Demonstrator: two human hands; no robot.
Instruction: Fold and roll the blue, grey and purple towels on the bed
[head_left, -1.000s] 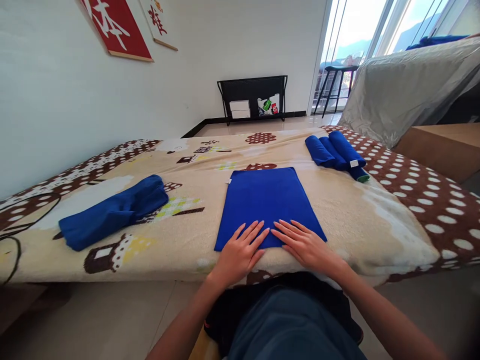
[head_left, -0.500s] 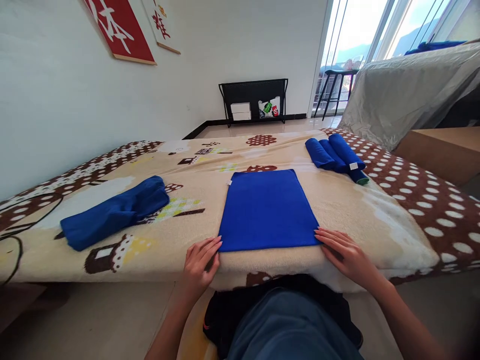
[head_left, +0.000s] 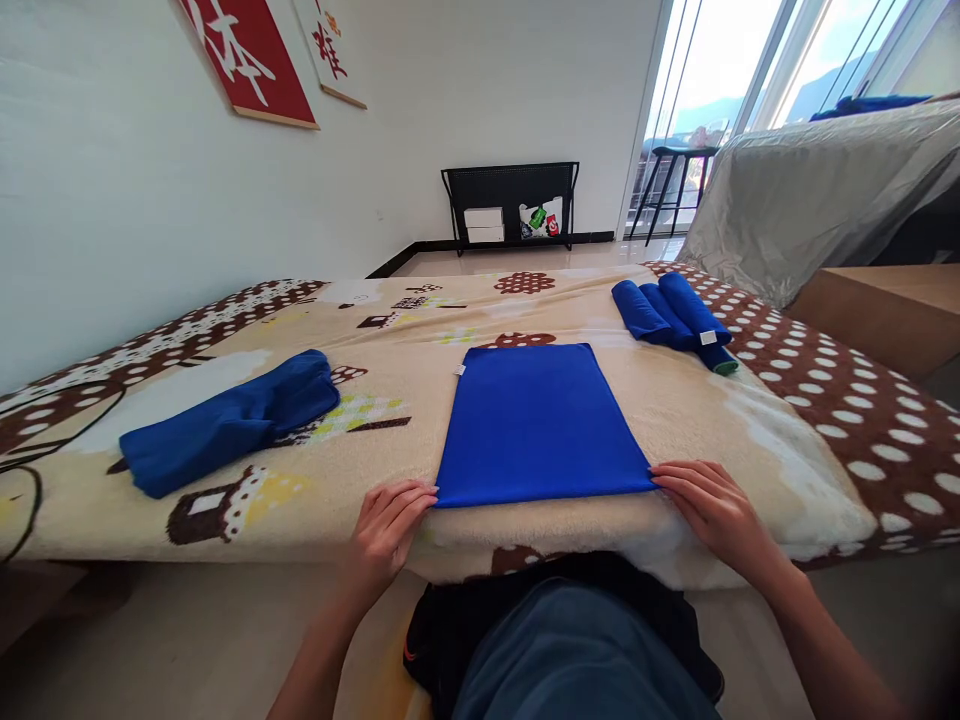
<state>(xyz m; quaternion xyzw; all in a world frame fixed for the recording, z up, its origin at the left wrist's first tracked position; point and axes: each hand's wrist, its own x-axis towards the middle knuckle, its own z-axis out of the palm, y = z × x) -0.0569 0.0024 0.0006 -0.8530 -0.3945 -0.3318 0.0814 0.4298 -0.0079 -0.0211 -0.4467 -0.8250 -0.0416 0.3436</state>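
A blue towel [head_left: 544, 425] lies flat on the patterned blanket [head_left: 405, 380], with a small white tag at its far left corner. My left hand [head_left: 386, 525] pinches the near left corner between thumb and fingers. At the near right corner, my right hand [head_left: 712, 510] has its fingers closed on the fabric. The near edge runs straight between both hands. Several rolled blue towels [head_left: 667, 310] are piled at the far right, one bearing a white label. On the left lies a loosely folded darker blue towel [head_left: 232, 420].
The blanket covers a low bed-like surface whose front edge meets my lap. A black cable [head_left: 60, 440] curves over its left side. Beyond stand a black rack [head_left: 510, 185] and a stool [head_left: 675, 190]. Plastic sheeting [head_left: 832, 190] and a brown box [head_left: 892, 310] are on the right.
My hands have moved slightly apart, the right one further right. The towel's near edge has been pulled wider and straighter. The other towels have not moved.
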